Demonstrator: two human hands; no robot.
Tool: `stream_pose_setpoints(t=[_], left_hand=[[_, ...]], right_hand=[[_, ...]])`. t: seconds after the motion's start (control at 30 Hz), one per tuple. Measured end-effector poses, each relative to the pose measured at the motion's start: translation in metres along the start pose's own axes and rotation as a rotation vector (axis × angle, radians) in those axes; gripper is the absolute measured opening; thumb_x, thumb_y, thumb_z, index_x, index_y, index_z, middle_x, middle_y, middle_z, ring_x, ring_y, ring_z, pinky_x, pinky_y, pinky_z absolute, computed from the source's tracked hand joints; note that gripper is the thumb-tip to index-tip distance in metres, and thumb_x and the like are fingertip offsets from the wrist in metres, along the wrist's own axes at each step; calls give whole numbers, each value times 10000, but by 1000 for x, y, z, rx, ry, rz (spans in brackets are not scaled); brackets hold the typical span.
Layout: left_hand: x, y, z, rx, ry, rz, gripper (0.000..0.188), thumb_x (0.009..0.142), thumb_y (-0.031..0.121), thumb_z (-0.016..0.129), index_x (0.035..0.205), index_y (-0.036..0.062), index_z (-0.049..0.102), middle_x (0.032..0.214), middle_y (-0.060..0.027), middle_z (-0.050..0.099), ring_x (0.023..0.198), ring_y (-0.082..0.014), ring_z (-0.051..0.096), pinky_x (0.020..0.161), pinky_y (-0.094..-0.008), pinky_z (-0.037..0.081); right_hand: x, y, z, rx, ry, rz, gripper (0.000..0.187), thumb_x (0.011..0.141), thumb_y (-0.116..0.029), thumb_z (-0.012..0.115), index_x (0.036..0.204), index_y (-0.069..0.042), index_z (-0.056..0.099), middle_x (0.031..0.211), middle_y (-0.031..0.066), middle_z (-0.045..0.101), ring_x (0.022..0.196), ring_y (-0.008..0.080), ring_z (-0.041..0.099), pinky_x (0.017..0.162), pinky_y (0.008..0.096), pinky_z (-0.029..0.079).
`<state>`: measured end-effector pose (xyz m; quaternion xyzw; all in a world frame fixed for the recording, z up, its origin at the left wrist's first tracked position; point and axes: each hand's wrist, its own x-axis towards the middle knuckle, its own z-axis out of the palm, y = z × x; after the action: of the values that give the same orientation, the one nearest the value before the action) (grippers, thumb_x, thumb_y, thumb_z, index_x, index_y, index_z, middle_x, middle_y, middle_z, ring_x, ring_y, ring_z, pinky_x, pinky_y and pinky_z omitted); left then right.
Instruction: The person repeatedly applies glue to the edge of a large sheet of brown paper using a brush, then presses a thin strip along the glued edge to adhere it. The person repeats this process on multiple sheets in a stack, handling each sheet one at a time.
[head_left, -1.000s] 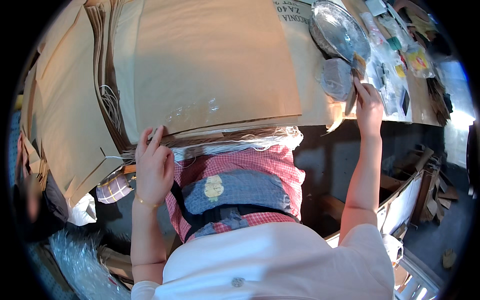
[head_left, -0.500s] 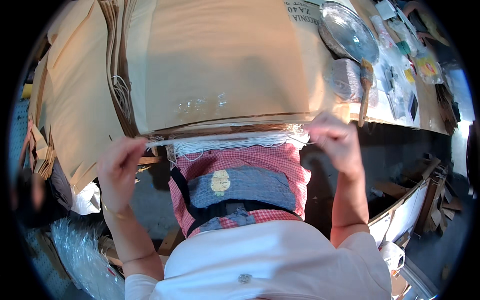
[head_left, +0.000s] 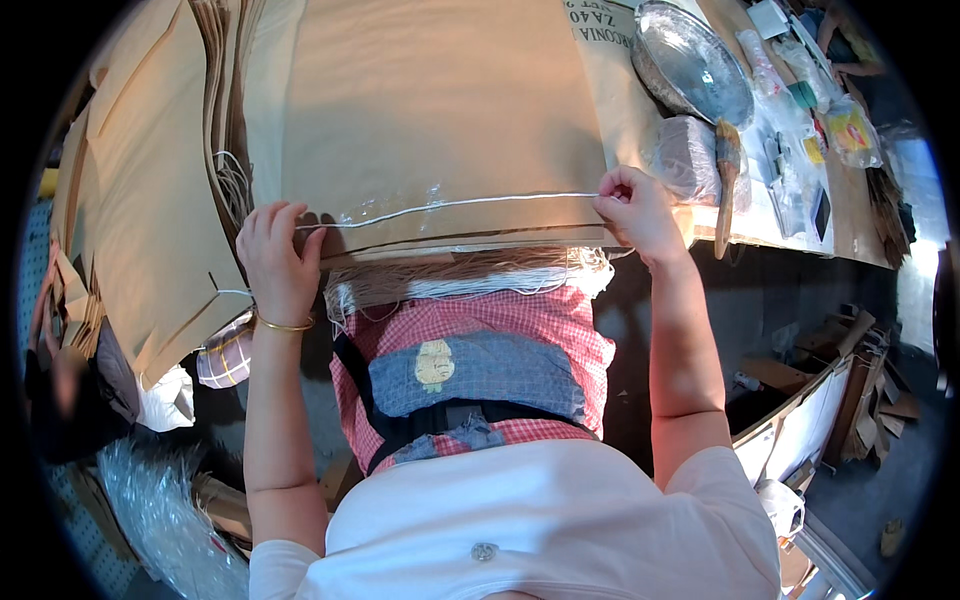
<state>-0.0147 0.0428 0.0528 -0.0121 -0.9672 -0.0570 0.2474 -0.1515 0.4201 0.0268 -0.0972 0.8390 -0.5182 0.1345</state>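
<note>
A white cord (head_left: 455, 203) runs nearly straight between my two hands, across the near part of a brown paper sheet (head_left: 440, 110). My left hand (head_left: 272, 250) has its end of the cord under the fingers at the sheet's left side. At the right side my right hand (head_left: 637, 212) pinches the other end between thumb and curled fingers. A strip of clear shiny tape (head_left: 435, 193) shows on the paper by the cord. Below the table edge, a bundle of similar white cords (head_left: 480, 288) lies across my lap, over a red checked apron (head_left: 590, 345).
Folded brown paper layers (head_left: 215, 110) stand at the left, with looped cord tucked in. To the right are a round metal basin (head_left: 690, 65), a wrapped block (head_left: 687, 160) and a wooden-handled brush (head_left: 727, 185). Clear plastic (head_left: 160, 510) lies low on the left.
Both hands have moved away from me, from above my lap onto the paper. The cord stretched between them has come down with them and now lies along the sheet.
</note>
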Motion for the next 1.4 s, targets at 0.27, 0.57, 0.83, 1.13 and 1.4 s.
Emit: stream_pose_setpoints(t=[0.27,0.57,0.83,1.13,1.4], left_hand=[[-15,-3,15,-122,-24,16,183,740,25,646,913,57,597,908,-77,597,907,-272,564,795,-370,443],[-5,-5,-6,-367,-401,146,348,795,31,574,1142,25,597,1136,-135,553,1050,-342,498,922,-410,407],[14,-22,-1,-518,-418,-18,247,715,79,717,943,4,663,895,-94,592,873,-259,568,768,-347,464],[14,5,21,-5,-400,-373,158,863,155,569,949,24,585,814,-164,578,738,-345,570,643,-394,469],[19,67,10,-161,-391,144,818,740,331,693,1358,-55,320,1392,-226,374,1315,-371,332,1084,-467,264]], right_hand=[[-7,6,2,271,-85,177,230,711,-8,706,841,-53,522,661,-30,498,585,68,487,493,202,368],[-16,-21,25,-493,98,-709,198,692,43,718,872,2,645,902,68,606,795,202,618,679,293,516],[10,-32,25,130,-56,131,99,816,-91,692,774,-10,655,733,14,587,611,88,530,543,233,421],[7,-25,56,-693,238,-321,119,790,-124,671,871,-53,622,821,96,592,713,248,574,635,343,473],[-11,-53,139,-604,-2,-680,557,780,-183,655,1281,-14,481,1312,163,484,1251,345,418,1057,408,329]])
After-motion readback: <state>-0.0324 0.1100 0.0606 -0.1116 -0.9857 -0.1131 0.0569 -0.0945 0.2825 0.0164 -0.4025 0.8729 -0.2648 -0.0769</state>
